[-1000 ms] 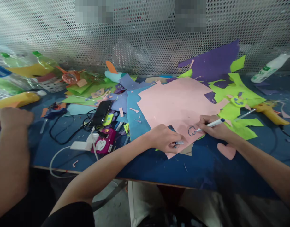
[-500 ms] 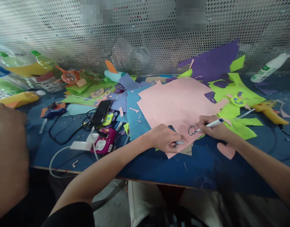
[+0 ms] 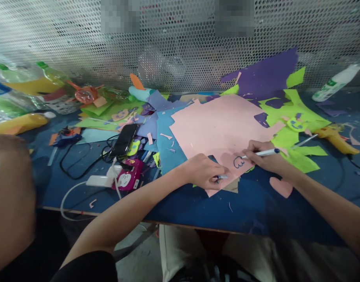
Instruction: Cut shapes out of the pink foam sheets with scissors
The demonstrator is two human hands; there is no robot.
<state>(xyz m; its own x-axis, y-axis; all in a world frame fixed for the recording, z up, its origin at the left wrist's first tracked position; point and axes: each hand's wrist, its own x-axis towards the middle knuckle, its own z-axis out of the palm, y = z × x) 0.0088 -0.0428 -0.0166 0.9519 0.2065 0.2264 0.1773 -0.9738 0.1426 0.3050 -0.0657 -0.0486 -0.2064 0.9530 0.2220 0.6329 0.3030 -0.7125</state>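
Observation:
My right hand [image 3: 263, 156] grips a white marker [image 3: 267, 152] with a dark blue end, its tip on a large pink sheet [image 3: 217, 125]. Under the tip is a small blue scalloped outline [image 3: 239, 162], drawn near the sheet's lower right edge. My left hand [image 3: 205, 172] rests on the sheet's lower corner, fingers closed around a small blue-and-white marker cap [image 3: 222, 177]. A cut pink heart [image 3: 281, 187] lies beside my right wrist.
Blue sheet [image 3: 169, 152], purple sheet [image 3: 268, 78] and lime sheet [image 3: 304, 113] surround the pink one. A yellow glue gun [image 3: 337, 140] lies right. Left are a phone [image 3: 124, 140], a magenta power box [image 3: 131, 176], cables and another person's arm [image 3: 12, 196].
The marker tip has shifted slightly up along the outline, and its blue line has grown longer at the upper right. My left hand stays in place. The other person's hand has moved a little.

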